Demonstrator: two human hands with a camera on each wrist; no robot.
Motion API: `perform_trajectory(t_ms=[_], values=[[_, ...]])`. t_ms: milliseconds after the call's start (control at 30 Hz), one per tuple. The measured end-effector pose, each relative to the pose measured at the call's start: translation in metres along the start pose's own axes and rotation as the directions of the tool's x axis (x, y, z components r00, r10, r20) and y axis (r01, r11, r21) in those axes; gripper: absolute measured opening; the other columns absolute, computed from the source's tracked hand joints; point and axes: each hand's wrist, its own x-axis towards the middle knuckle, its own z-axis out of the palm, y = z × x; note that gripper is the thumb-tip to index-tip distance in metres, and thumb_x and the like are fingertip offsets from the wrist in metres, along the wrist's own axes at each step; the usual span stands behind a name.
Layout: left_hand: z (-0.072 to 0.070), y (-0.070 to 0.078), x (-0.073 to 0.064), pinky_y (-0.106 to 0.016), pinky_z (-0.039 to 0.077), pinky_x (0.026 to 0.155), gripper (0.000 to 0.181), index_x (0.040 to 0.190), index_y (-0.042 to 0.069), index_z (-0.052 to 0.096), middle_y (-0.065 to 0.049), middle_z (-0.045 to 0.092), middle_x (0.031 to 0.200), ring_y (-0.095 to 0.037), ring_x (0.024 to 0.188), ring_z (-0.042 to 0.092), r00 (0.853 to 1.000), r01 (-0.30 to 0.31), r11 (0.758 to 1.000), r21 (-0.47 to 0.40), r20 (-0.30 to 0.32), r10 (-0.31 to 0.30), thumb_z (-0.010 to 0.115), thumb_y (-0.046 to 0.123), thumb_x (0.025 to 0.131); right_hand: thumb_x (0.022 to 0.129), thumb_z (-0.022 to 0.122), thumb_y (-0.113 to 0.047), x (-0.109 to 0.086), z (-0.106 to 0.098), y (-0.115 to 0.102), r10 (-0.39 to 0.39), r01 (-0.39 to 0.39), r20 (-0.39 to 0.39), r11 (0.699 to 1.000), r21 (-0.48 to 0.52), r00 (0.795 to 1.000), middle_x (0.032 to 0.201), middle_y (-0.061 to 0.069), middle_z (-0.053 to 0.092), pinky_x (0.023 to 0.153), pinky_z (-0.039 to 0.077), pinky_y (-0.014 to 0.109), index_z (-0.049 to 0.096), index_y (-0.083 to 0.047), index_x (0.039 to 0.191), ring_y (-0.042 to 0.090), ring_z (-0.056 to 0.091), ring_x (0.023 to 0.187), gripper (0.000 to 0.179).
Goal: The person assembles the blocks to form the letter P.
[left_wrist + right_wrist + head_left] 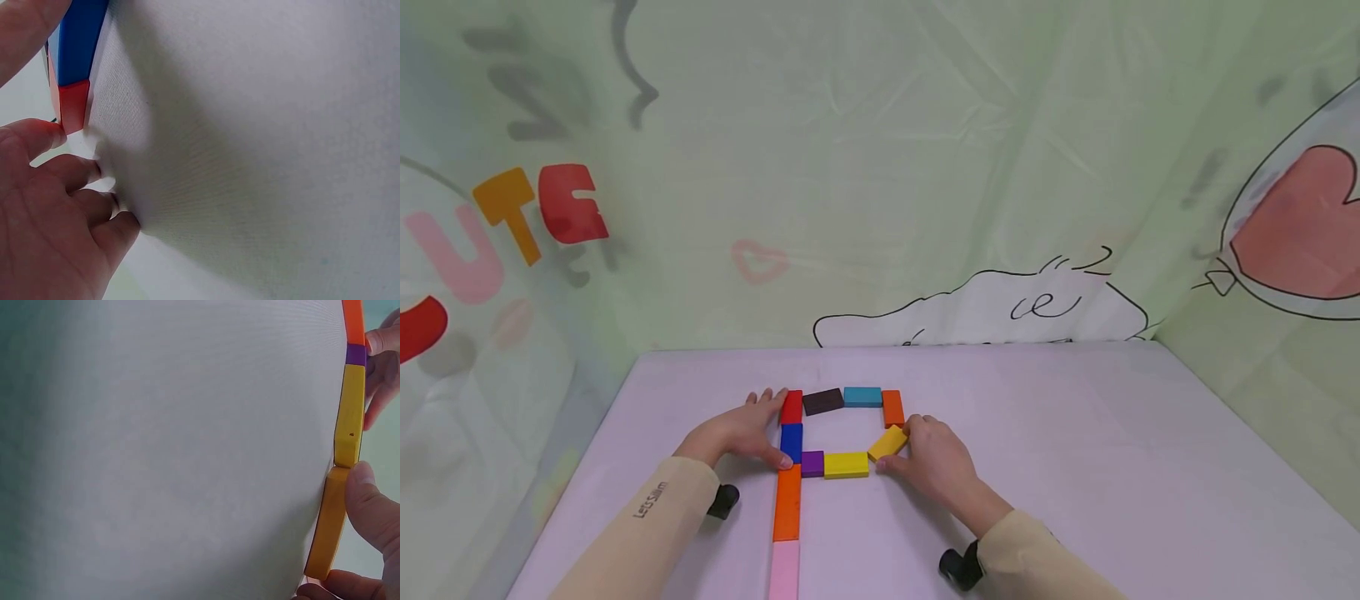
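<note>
Colored rectangular blocks lie end to end on the table in a P-like outline. My left hand (741, 429) reaches along the left column, its index fingertip at the far end of the red block (792, 407) and its thumb at the near end of the blue block (792, 443). With thumb and index finger, my right hand (936, 458) pinches a slanted amber-yellow block (887, 443) by its two ends. That block meets the bright yellow block (846, 465) at one corner, and its upper end lies close below an orange block (892, 409).
A purple block (812, 464) joins the column to the bright yellow one. Dark brown (823, 402) and light blue (862, 397) blocks form the far side. Long orange (787, 502) and pink (784, 571) blocks continue nearer. A printed curtain (880, 167) hangs behind the table (1112, 467).
</note>
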Motion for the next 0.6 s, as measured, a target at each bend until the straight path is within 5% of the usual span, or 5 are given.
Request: perform_trajectory(t_ms=[400,600], values=[[-0.0002,0.0009,-0.0007,-0.073,0.023,0.119,0.111,0.164,0.01,0.02,-0.024,0.015,0.17,-0.05,0.156,0.009,1.0,0.002,1.0,-0.01,-0.003,-0.002,0.088,0.033,0.079,0.074,0.091,-0.044,-0.0006,-0.0009,0.001,0.007,-0.007,0.003,1.0,0.007,1.0,0.101,0.009,0.069,0.086,0.06,0.034,0.067,0.0,0.117,0.018,0.058,0.086,0.067],[0.001,-0.001,0.0008,-0.074,0.022,0.119,0.112,0.164,0.011,0.019,-0.024,0.015,0.17,-0.05,0.156,0.009,1.0,0.002,1.0,-0.013,0.0,-0.002,0.088,0.034,0.079,0.073,0.091,-0.044,-0.0002,0.0001,-0.0001,0.022,-0.022,0.012,1.0,0.004,1.0,0.098,0.008,0.069,0.082,0.06,0.031,0.068,0.0,0.12,0.016,0.056,0.082,0.068]])
